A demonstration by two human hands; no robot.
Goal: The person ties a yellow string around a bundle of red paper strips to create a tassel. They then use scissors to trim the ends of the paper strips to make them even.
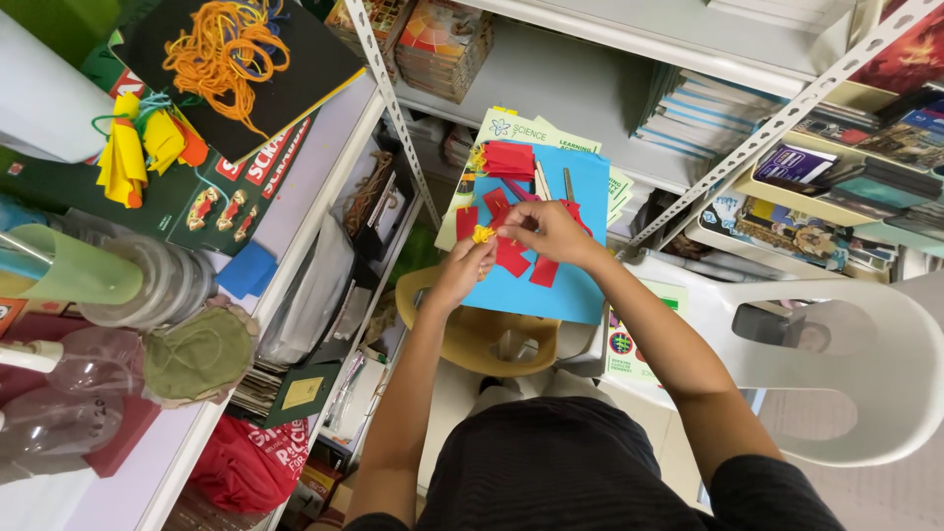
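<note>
**Pinching small paper pieces over the blue sheet**

Working both hands close together above a blue sheet [551, 285] resting on a yellow stool [492, 339] in front of the shelves. Holding a small yellow frilled piece [482, 234] in the left hand [460, 270], fingers closed round it at the tips. Pinching what looks like a red paper piece [511, 258] with the right hand [546, 234], fingers bent and pressed together just beside the yellow bit; exact contact too small to make out. Judging by the pose, joining or fitting the yellow piece to a red one, mid-assembly rather than picking up or setting down.

Lying scattered on the blue sheet: more red paper cut-outs [507, 159] stacked near the far edge, another red scrap [544, 271] near the right wrist, and a pair of slim tools [543, 182] beside the stack, possibly scissors or sticks, hard to tell.

Calling next, probably, for a steady pinch and fine alignment of the two small pieces, keeping them over the sheet so nothing drops to the floor.

Standing to the right, a white plastic chair [836, 364]. Sitting on the left surface [324, 177]: orange yarn [224, 49] on black card, yellow folded paper [123, 162] and clear plastic bottles [69, 388].
</note>
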